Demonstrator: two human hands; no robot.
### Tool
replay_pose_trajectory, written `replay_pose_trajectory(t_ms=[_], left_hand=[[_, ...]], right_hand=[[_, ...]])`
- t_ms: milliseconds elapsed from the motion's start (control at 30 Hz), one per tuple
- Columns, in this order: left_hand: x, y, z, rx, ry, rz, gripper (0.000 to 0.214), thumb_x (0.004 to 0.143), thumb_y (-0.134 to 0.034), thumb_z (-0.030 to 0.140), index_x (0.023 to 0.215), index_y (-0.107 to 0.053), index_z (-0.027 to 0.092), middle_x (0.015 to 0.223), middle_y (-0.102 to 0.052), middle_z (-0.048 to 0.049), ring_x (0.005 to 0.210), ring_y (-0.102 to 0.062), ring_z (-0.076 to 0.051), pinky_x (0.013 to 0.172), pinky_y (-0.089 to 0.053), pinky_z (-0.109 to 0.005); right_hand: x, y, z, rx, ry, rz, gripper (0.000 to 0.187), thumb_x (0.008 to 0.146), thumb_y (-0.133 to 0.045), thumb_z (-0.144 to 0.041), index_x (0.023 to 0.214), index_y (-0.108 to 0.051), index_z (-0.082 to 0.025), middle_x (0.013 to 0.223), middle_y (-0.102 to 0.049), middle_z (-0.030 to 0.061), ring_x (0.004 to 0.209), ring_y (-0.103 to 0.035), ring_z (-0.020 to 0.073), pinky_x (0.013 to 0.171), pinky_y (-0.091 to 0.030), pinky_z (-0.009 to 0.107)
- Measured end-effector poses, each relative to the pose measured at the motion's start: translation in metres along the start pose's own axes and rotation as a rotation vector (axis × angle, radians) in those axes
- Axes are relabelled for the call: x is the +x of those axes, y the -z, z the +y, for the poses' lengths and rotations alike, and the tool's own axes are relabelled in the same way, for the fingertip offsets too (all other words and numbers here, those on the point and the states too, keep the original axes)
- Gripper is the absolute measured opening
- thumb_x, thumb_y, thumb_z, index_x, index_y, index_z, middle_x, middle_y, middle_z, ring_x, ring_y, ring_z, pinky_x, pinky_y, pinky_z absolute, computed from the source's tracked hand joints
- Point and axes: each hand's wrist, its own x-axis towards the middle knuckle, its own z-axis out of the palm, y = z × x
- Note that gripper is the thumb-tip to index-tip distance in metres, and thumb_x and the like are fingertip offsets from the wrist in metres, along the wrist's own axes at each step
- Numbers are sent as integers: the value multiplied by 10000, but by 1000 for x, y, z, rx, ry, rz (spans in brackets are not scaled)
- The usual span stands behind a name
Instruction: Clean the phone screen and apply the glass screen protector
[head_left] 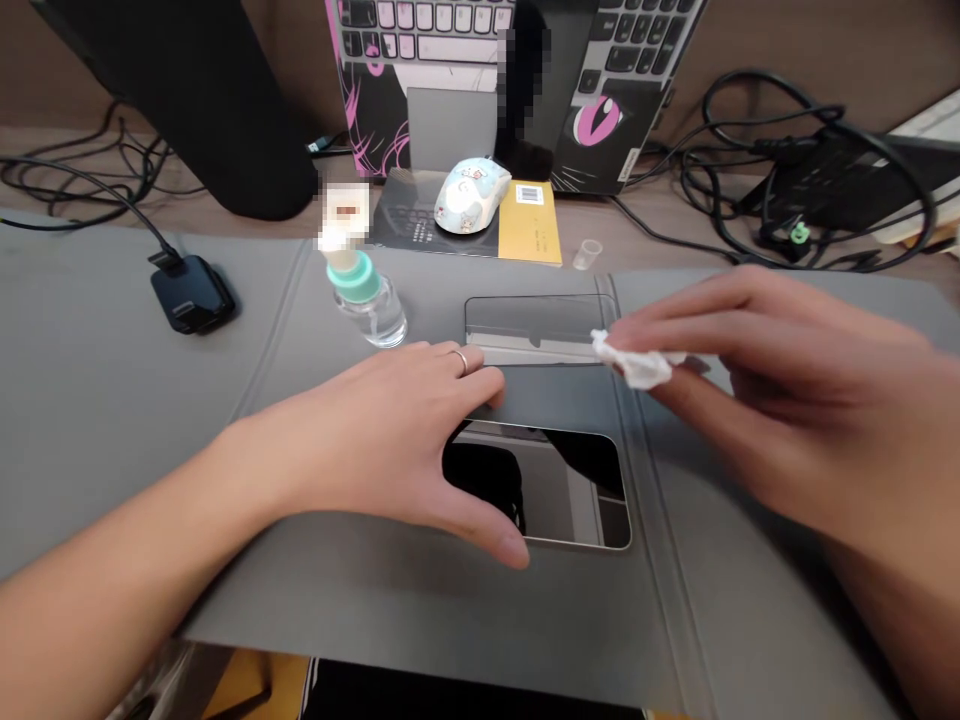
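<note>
Grey mat (450,620) below, your left hand (401,430) spans the phone (574,485), grip unclear; your right hand (802,400) pinches tissue (646,370): likely a wiping step, next needing the phone steady.

Gray mat (360,600), phone (562,490), clear sheet (536,318), bottle (381,315)

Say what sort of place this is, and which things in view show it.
Most likely a computer desk: a keyboard, a mouse and tangled cables point to it.
</note>
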Motion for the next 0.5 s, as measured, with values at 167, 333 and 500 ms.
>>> replay_pose_trajectory(t_ms=[167, 333, 500], left_hand=[[-25, 14, -6, -27, 87, -86, 896, 629, -763, 967, 1256, -679, 333, 1167, -711, -51, 975, -686, -309, 691, -498, -368], [-29, 14, -15, -61, 114, -86, 809, 688, -791, 904, 1259, -677, 342, 1142, -703, -27, 980, -690, -285, 711, -519, -358], [-15, 8, -15, -73, 17, 30, 791, 783, -747, 878, 1305, -669, 289, 1143, -700, -49, 920, -673, -263, 724, -517, -370]], right_hand=[[-3, -4, 2, 112, 115, -115, 196, 1044, -597, -149, 1103, -769, -221, 1043, -747, 64, 845, -710, 157, 744, -554, 294], [-5, -18, -3, 114, 230, -228, 248, 1055, -535, -123, 1142, -759, -187, 1049, -737, 103, 911, -702, 196, 749, -556, 317], [0, -2, 6, 54, -66, -22, 152, 1058, -609, -217, 1095, -748, -269, 1023, -757, 50, 840, -699, 183, 748, -550, 333]])
